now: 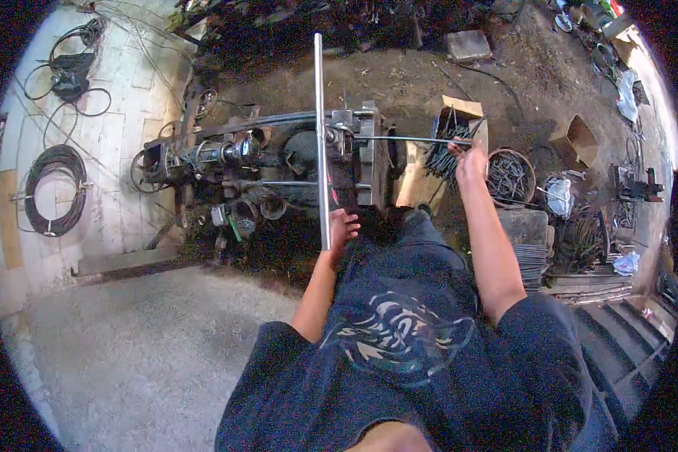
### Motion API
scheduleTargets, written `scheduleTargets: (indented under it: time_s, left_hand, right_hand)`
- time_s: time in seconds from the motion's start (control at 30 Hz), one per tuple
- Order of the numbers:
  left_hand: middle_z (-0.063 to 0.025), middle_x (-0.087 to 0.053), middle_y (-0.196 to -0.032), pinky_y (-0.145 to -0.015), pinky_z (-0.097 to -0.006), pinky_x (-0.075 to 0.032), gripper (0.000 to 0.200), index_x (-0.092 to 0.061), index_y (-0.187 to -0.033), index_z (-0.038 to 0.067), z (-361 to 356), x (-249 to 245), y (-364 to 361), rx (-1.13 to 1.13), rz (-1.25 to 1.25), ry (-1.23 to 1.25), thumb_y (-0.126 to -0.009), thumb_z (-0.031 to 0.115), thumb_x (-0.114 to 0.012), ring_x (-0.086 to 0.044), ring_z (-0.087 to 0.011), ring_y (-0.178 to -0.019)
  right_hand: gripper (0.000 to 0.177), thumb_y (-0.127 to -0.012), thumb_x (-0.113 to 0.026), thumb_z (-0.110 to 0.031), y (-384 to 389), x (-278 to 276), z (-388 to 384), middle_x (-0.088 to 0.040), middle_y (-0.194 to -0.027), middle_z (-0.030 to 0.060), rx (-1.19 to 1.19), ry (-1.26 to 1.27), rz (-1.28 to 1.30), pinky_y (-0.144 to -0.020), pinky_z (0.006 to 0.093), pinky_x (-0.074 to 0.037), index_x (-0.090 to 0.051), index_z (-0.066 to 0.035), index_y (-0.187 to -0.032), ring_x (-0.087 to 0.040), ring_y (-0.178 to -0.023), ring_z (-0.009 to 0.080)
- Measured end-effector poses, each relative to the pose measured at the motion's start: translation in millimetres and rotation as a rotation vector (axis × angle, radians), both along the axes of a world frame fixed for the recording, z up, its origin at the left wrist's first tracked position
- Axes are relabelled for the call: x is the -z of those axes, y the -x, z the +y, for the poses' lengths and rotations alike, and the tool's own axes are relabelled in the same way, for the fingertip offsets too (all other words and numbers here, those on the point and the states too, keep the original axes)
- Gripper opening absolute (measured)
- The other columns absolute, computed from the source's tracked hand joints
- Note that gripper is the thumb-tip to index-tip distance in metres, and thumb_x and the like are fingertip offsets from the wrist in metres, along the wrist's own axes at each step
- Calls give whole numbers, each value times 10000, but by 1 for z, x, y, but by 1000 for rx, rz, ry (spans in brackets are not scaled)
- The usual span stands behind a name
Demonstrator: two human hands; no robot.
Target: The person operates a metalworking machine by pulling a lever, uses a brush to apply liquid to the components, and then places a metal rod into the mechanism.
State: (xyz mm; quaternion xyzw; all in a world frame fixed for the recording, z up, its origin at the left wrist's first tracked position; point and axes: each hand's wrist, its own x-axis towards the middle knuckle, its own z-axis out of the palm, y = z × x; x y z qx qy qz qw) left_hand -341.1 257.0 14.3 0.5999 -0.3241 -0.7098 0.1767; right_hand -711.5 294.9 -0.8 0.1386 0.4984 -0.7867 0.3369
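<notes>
My left hand point(341, 228) grips the near end of a long silver lever bar point(320, 128) that rises from a dark metal bending machine point(279, 158) in front of me. My right hand point(467, 154) reaches forward to the right and holds the end of a thin steel rod point(407, 138) that is fed sideways into the machine's head. Just beyond that hand stands a cardboard box point(459, 120) filled with bent dark rods.
A round basket point(511, 177) of bent metal pieces sits right of the box. Another open carton point(576, 139) and scrap lie farther right. Coiled black cables point(53, 188) hang on the white wall at left. Steps point(618, 316) descend at right; grey concrete floor point(151, 346) lies at lower left.
</notes>
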Motion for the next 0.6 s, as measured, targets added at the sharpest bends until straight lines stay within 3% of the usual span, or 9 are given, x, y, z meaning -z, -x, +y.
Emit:
scheduleTargets:
  time_s: [0.07,0.17,0.2,0.27,0.3,0.5,0.6]
  left_hand:
    - [-166,-618,-928,-494,-325,-524,342,-408,-1136,66,-18,11,-15,-12,-18,12,-927,337,-428,-629,-235,-626]
    - [-162,-614,-866,-398,-331,-519,297,-431,-1100,8,-37,17,-35,-244,74,142,-891,203,-508,-617,-239,-548]
    - [-154,-611,-873,-413,-294,-495,266,-438,-1100,1,-42,-14,-23,-256,1,148,-896,158,-503,-609,-205,-566]
    - [-139,-611,-895,-426,-254,-450,262,-432,-1131,19,-66,23,-47,-206,-33,208,-919,169,-470,-592,-168,-590]
    - [-121,-612,-914,-441,-239,-414,251,-430,-1147,37,-67,-15,-26,-249,-137,187,-939,177,-438,-576,-151,-605]
    - [-137,-610,-968,-511,-287,-494,271,-400,-1190,53,-119,-26,-14,-163,-104,234,-946,169,-416,-612,-186,-671]
    - [-145,-605,-984,-507,-274,-490,294,-388,-1214,52,-140,-34,-4,-115,-71,250,-930,123,-413,-612,-179,-668]
  right_hand:
    - [408,-981,-292,-335,-1,10,-6,-604,-856,223,-20,-2,-6,-587,393,-556,-474,27,-929,-619,-615,291]
    - [395,-982,-291,-333,-2,15,-14,-597,-862,226,-56,-30,-15,-602,405,-554,-461,18,-923,-615,-609,296]
    - [385,-982,-291,-331,-3,16,-15,-594,-866,227,-80,-51,-20,-605,410,-553,-453,14,-927,-613,-606,299]
    - [372,-981,-292,-337,-7,27,-18,-593,-858,223,-44,-4,-51,-586,408,-552,-442,2,-948,-609,-599,299]
    - [371,-981,-292,-337,-11,29,-19,-594,-856,221,-48,5,-24,-579,408,-552,-438,3,-954,-608,-597,298]
    - [368,-979,-291,-281,-33,23,-23,-590,-829,228,42,-37,-13,-522,407,-531,-443,44,-900,-602,-570,320]
    - [363,-981,-282,-322,-34,29,-18,-599,-853,223,58,-64,4,-517,376,-544,-423,13,-977,-606,-590,289]
